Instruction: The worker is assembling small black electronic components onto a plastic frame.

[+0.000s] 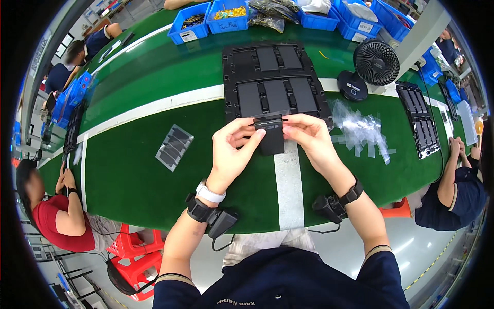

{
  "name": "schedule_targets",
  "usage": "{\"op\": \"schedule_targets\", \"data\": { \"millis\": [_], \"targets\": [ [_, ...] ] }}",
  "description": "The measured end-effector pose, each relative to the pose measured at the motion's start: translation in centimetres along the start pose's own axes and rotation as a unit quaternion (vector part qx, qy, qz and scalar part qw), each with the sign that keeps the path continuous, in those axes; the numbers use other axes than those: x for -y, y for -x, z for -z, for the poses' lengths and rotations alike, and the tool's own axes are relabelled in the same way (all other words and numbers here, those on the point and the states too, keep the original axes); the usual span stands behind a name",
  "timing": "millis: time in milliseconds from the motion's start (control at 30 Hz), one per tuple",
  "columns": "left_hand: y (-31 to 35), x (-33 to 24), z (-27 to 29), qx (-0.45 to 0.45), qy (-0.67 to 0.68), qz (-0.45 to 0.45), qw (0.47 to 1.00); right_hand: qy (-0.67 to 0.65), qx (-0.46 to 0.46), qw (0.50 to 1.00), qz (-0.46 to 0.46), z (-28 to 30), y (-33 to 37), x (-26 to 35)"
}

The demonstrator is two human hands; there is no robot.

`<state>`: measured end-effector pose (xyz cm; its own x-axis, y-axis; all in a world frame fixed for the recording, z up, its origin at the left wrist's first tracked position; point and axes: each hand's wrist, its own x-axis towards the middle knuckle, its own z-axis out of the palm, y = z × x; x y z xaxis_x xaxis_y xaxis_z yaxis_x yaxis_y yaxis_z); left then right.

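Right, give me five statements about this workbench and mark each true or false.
1. Both hands hold one flat black rectangular piece. True: the left hand and the right hand grip it together above the green table.
2. The black tray lies behind the held piece. True.
3. The small black fan stands to the person's left. False: it stands to the right, beyond the tray.
4. The heap of clear plastic strips sits in a blue bin. False: it lies loose on the table by the right hand.
5. The blue bins stand along the near edge. False: they line the far edge.
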<state>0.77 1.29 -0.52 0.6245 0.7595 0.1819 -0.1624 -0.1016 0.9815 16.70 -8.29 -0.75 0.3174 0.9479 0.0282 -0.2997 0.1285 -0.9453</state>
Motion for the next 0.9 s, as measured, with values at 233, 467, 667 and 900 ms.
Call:
{"op": "schedule_targets", "data": {
  "millis": [233, 467, 667, 900],
  "targets": [
    [0.1, 0.1, 0.5, -0.017, -0.034, -0.039, 0.999, 0.355, -0.032, 0.894, 0.271, -1.2, 0.6, 0.7],
    [0.2, 0.5, 0.5, 0.071, 0.083, -0.036, 0.993, -0.009, 0.031, 0.999, -0.02, 0.2, 0.1, 0.8],
    [0.7, 0.1, 0.6, 0.11, 0.083, -0.021, 0.99, 0.213, 0.075, 0.971, 0.076, 0.5, 0.5, 1.2],
    [0.7, -0.2, 0.1, 0.089, 0.083, -0.048, 0.991, 0.169, 0.116, 0.979, 0.011, -0.8, 0.9, 1.6]
  ]
}}
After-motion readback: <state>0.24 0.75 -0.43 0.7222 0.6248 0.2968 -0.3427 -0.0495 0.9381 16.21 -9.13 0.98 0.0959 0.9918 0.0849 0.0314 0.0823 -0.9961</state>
